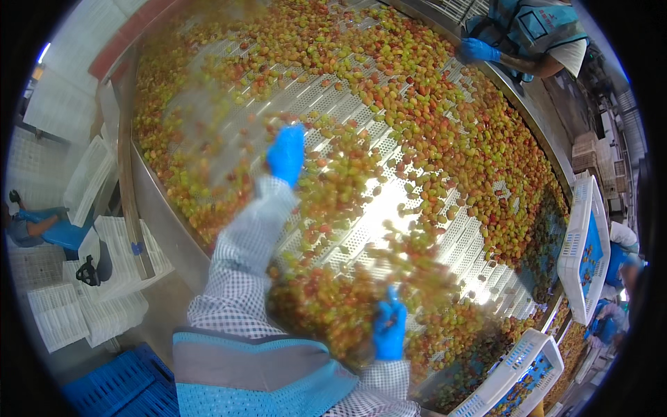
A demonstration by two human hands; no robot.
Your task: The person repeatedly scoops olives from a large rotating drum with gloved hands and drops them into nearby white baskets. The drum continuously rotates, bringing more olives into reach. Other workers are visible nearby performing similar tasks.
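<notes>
Small oval green, yellow and red fruits [443, 130] lie scattered across a perforated slatted metal bed [297, 96] in front of me. My left hand [286, 154], in a blue glove, reaches out over the bed beside loose fruits. Its fingers are blurred, and whatever they hold is hidden. Close to my body, my right hand [390, 328], also blue-gloved, is beside a thick heap of fruits [328, 307]. One finger points away from me while others curl. A small dark spot shows at the curled fingers; what it is stays unclear. Fruits around both hands look motion-blurred.
White plastic crates with blue inner surfaces stand at the right edge, one farther [569, 260] and one nearer [495, 380]. A co-worker's gloved hand [479, 50] rests by the far rim. Left are a metal side wall [169, 208], stacked white crates [57, 318] and blue crates [114, 383].
</notes>
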